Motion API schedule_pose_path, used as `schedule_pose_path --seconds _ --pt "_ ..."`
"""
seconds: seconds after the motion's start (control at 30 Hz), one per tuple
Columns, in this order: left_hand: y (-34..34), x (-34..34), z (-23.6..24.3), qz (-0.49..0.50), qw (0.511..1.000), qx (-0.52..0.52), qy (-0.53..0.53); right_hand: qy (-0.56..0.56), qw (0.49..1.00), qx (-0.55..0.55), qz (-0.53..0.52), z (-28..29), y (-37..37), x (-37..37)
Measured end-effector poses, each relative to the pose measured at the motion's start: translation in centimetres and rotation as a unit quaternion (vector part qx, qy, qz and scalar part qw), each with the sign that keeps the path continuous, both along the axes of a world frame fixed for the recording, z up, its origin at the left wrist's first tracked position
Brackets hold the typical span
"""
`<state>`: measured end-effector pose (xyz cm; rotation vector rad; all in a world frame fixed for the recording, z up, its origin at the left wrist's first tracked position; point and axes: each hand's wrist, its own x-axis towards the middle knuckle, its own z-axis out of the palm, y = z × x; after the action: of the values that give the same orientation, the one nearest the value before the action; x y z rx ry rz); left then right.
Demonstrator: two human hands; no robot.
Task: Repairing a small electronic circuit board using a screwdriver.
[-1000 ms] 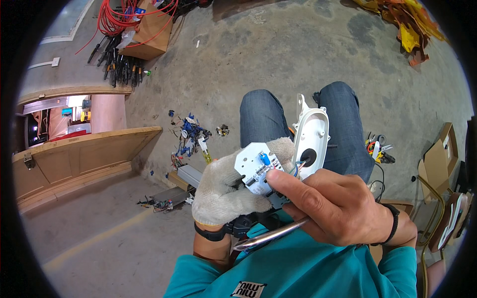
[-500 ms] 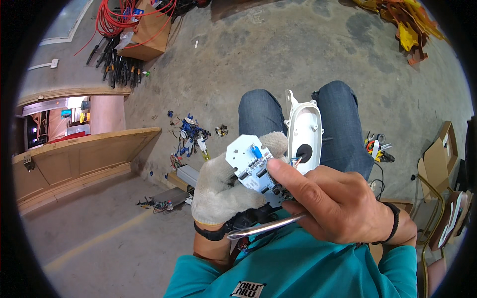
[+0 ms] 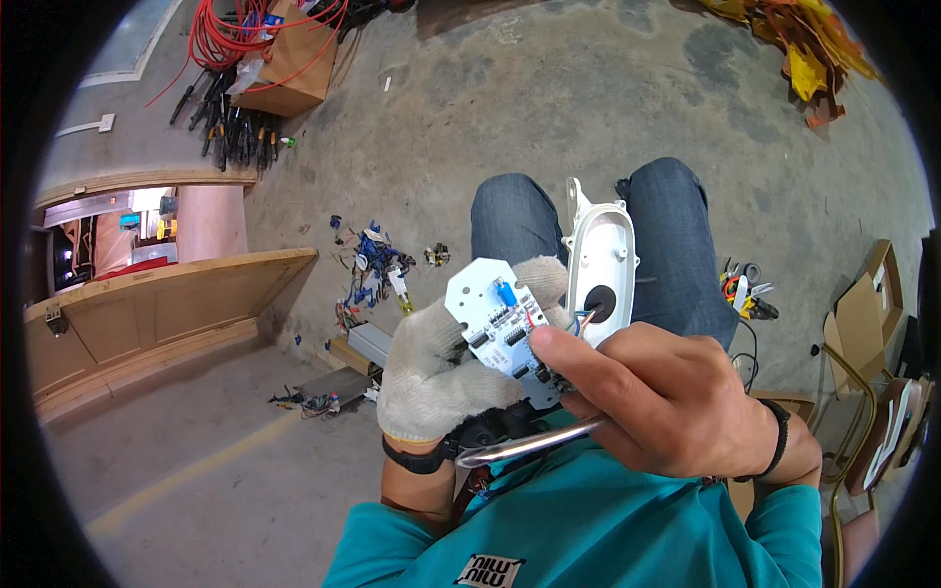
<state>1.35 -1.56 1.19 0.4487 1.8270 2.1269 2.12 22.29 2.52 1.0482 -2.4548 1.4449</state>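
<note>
Between both hands [image 3: 549, 382], white circuit board [image 3: 495, 328] has tilted upward.

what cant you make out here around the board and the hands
- Head view: lower edge of the circuit board, hidden by the right hand.
- Tool tip: the metal tool runs under that hand.
- Left hand: glove covers its fingers.
- Wire ends at the white housing: too small.

This is a workshop or repair shed with a bare, stained concrete floor [image 3: 549, 108]. Coils of red cable [image 3: 250, 34] spill over a brown cardboard box [image 3: 294, 59], black-handled hand tools [image 3: 227, 137] lie beside it, and small heaps of blue wire scraps [image 3: 377, 265] and pliers [image 3: 745, 294] litter the ground.
</note>
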Motion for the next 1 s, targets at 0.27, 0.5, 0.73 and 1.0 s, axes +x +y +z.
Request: schedule_pose_path --seconds 0.27,0.5,0.73,1.0 --pt "0.3 0.2 0.3 0.018 0.996 -0.050 -0.074 0.028 0.999 0.017 0.000 -0.3 -0.3 0.3" --pt "0.4 0.2 0.4 0.039 0.992 -0.091 -0.083 0.022 1.000 0.014 0.000 -0.2 -0.3 0.1" --pt "1.2 0.1 1.2 0.056 0.990 -0.076 -0.100 0.026 0.999 0.015 0.013 -0.3 -0.3 0.2" --pt "1.1 0.4 1.5 0.045 0.971 -0.217 -0.086 0.025 0.999 0.016 0.013 -0.2 -0.3 0.1"
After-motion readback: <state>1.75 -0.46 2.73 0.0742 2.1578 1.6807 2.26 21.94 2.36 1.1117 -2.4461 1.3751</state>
